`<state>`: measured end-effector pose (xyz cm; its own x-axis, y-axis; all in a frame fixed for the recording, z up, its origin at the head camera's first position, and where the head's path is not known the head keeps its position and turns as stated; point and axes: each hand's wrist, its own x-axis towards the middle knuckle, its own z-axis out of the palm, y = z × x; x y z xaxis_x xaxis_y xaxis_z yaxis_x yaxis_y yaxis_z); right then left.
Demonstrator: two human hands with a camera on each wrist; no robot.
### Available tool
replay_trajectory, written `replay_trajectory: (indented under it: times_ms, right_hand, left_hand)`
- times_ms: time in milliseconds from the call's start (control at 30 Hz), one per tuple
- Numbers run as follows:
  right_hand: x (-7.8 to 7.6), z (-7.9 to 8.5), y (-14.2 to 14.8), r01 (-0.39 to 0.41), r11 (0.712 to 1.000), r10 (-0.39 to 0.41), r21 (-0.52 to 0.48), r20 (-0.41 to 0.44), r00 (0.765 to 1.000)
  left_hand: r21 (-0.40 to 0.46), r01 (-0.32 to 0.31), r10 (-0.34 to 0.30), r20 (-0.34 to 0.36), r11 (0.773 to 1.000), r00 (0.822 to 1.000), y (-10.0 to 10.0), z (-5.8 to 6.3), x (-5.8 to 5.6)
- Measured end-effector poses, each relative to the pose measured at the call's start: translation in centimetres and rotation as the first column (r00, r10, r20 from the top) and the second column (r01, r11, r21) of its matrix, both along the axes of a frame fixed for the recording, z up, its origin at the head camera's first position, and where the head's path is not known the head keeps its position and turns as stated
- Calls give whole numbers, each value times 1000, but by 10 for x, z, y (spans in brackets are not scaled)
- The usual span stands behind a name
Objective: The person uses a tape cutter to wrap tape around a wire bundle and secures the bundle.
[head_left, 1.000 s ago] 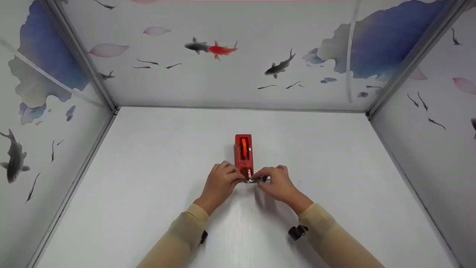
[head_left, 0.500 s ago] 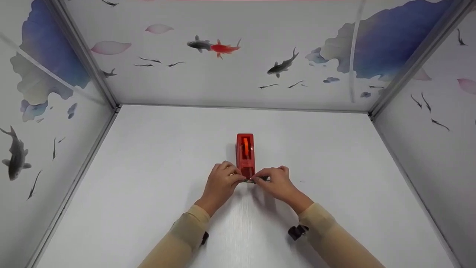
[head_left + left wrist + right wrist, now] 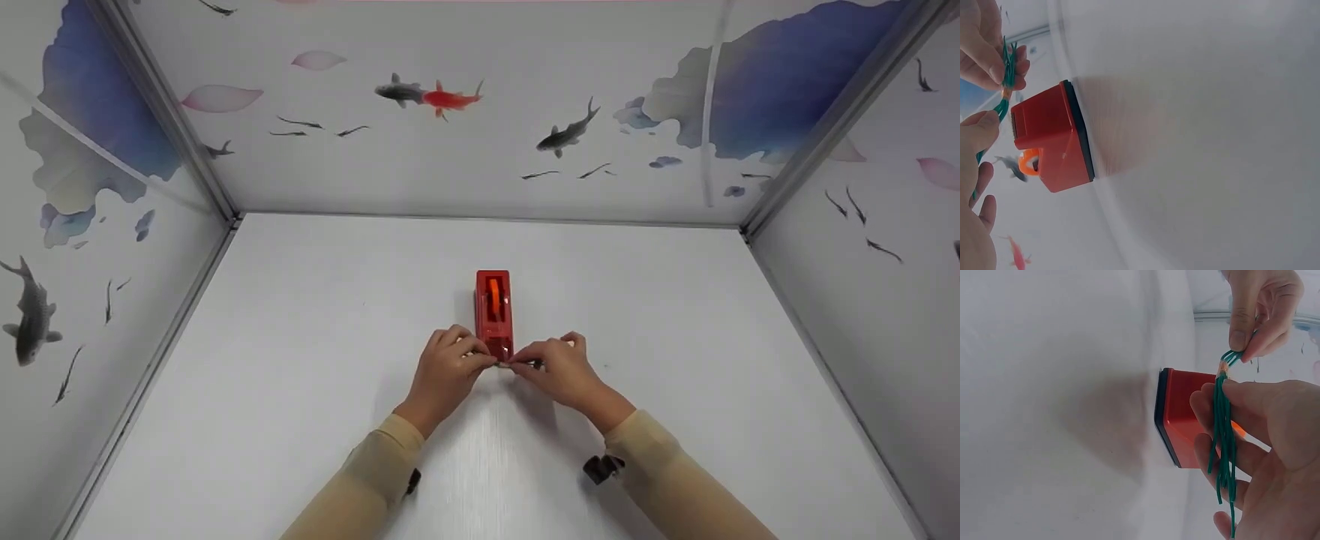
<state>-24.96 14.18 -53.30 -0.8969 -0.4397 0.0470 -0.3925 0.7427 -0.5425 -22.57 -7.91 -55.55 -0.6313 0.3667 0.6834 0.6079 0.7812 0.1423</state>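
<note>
A red tape dispenser stands on the white table, its orange core showing in the top opening. Just before its near end, both hands hold one bundle of thin green wires. My left hand pinches one side of the bundle between thumb and fingers. Thumb and fingers of my right hand pinch the other side, where loose strand ends hang across its fingers in the right wrist view. Between the hands, a shiny orange-pink band, apparently tape, circles the bundle.
White panels printed with fish and leaves enclose the white table at the back and both sides. Metal edging runs along the panel corners. Both wrists carry small black devices.
Both hands stay almost in place at the dispenser's near end, with small finger movements. A shiny strip seen there a second ago has shrunk from sight, and less of the bundle shows between the hands.
</note>
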Motion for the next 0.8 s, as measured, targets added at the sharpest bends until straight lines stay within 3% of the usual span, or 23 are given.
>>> replay_trajectory:
  times_ms: [167, 467, 800]
  right_hand:
    - [1, 3, 0, -11, 999, 10, 49, 7, 1000]
    - [2, 2, -1, 50, 999, -51, 11, 59, 997]
    - [4, 3, -4, 102, 995, -103, 13, 29, 994]
  left_hand:
    - [3, -6, 6, -7, 1000, 1000, 0, 1, 1]
    - [-3, -12, 13, 14, 1000, 1000, -1, -1, 2]
    - [25, -5, 5, 26, 1000, 1000, -3, -2, 4]
